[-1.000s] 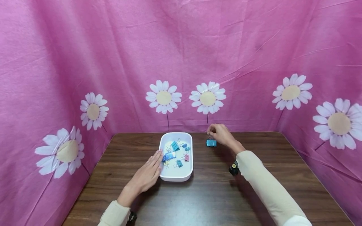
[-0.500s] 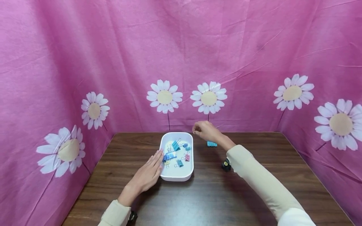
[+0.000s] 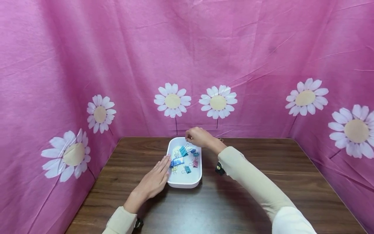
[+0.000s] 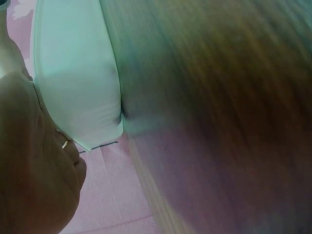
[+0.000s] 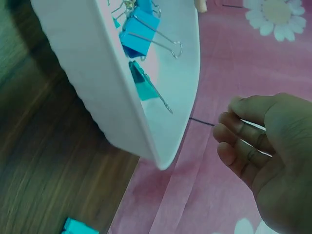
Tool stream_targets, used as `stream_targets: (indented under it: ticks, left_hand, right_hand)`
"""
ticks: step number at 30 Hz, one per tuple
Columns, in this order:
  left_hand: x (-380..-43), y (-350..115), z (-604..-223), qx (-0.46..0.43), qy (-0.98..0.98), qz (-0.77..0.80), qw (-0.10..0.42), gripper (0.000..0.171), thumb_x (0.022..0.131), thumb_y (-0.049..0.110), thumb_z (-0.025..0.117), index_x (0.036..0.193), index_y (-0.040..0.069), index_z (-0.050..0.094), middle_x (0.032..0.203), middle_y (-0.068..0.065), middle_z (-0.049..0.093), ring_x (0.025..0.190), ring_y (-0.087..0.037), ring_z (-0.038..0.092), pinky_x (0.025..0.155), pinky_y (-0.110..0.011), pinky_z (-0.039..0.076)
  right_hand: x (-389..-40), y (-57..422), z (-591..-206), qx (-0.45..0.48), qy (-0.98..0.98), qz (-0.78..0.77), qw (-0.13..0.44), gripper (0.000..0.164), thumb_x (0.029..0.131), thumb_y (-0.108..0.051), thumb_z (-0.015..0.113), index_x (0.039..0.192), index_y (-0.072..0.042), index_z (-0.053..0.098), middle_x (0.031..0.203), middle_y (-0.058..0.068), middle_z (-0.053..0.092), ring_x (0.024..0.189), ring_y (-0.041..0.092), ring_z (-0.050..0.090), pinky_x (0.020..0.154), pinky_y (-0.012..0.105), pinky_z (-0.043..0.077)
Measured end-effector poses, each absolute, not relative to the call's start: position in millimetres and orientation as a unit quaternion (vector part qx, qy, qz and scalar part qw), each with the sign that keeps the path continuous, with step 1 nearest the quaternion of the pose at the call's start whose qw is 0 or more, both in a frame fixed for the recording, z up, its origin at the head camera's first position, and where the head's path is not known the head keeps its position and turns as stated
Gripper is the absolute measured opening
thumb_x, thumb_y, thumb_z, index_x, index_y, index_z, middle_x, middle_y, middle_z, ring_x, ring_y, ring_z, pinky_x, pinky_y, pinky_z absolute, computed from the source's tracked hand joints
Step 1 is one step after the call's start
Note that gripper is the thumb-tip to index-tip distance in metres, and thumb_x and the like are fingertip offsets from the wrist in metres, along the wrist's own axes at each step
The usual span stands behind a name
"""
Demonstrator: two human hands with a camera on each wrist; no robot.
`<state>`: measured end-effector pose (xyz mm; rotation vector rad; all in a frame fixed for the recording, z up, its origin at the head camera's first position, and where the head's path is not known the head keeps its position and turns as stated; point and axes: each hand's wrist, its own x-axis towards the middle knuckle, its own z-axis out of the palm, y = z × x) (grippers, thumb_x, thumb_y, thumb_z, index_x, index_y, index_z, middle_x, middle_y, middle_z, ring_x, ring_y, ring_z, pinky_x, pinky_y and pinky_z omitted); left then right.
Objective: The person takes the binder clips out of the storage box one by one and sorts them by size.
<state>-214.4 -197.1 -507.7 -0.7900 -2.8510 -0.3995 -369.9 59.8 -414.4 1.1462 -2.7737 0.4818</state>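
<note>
A white tray (image 3: 184,185) stands on the table with several binder clips inside. Among them are a large teal binder clip (image 3: 183,151), a blue one (image 3: 177,162), a pink one (image 3: 195,163) and a small green one (image 3: 187,169). Straight fingers of my left hand (image 3: 153,178) rest along the tray's left side. Over the tray's far right corner is my right hand (image 3: 200,136); its fingers are loosely bent, with nothing between them in the right wrist view. A turquoise binder clip (image 5: 80,227) lies on the table outside the tray, mostly hidden by my right forearm in the head view.
The brown wooden table (image 3: 263,169) extends on both sides of the tray. Behind and beside it hangs a pink cloth (image 3: 190,48) printed with white daisies, close to the table's far edge.
My right hand has moved left, from above the turquoise binder clip to the tray's far right corner. That clip stays on the table. The left hand remains at the tray.
</note>
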Motion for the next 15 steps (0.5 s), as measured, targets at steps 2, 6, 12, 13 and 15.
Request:
stream_targets:
  ticks: [2, 6, 12, 13, 15]
  left_hand:
    - [-214.3, -196.8, -507.6, -0.268, -0.950, -0.135, 0.084, 0.056, 0.113, 0.018, 0.045, 0.164, -0.004, 0.034, 0.176, -0.018, 0.027, 0.163, -0.034, 0.029, 0.132, -0.052, 0.033]
    - [-214.3, -196.8, -507.3, -0.271, -0.949, -0.133, 0.088, 0.056, 0.113, 0.017, 0.046, 0.163, -0.005, 0.035, 0.175, -0.018, 0.028, 0.162, -0.034, 0.030, 0.131, -0.052, 0.033]
    - [-215.1, -197.7, -507.8, -0.269, -0.952, -0.126, 0.077, 0.057, 0.114, 0.020, 0.044, 0.165, -0.003, 0.033, 0.177, -0.016, 0.025, 0.164, -0.032, 0.027, 0.133, -0.050, 0.031]
    - [-215.2, -197.9, -507.8, -0.269, -0.952, -0.126, 0.077, 0.057, 0.114, 0.020, 0.044, 0.165, -0.003, 0.033, 0.176, -0.016, 0.026, 0.164, -0.032, 0.027, 0.133, -0.050, 0.031]
    - [-215.4, -198.3, -507.7, -0.270, -0.951, -0.127, 0.080, 0.057, 0.113, 0.019, 0.044, 0.164, -0.004, 0.034, 0.176, -0.017, 0.027, 0.163, -0.033, 0.028, 0.132, -0.050, 0.032]
  right_hand:
    - [-371.2, 53.7, -416.4, 0.378, -0.912, 0.151, 0.050, 0.008, 0.100, -0.012, 0.072, 0.098, -0.011, 0.080, 0.093, 0.001, 0.077, 0.083, 0.015, 0.068, 0.081, 0.036, 0.063]
    - [-373.5, 42.9, -421.0, 0.378, -0.915, 0.134, 0.044, 0.007, 0.099, -0.012, 0.073, 0.098, -0.011, 0.080, 0.093, 0.001, 0.077, 0.082, 0.015, 0.067, 0.080, 0.035, 0.064]
    - [-374.4, 30.6, -428.8, 0.361, -0.925, 0.114, 0.016, 0.007, 0.100, -0.010, 0.073, 0.101, -0.010, 0.079, 0.096, 0.002, 0.077, 0.082, 0.015, 0.065, 0.081, 0.032, 0.064]
    - [-374.3, 28.9, -430.4, 0.359, -0.927, 0.110, 0.013, 0.007, 0.100, -0.010, 0.072, 0.101, -0.009, 0.079, 0.097, 0.003, 0.077, 0.083, 0.015, 0.065, 0.081, 0.031, 0.064]
    - [-373.8, 25.9, -433.1, 0.352, -0.930, 0.104, 0.006, 0.007, 0.100, -0.009, 0.072, 0.103, -0.009, 0.078, 0.100, 0.004, 0.076, 0.086, 0.017, 0.066, 0.083, 0.032, 0.063]
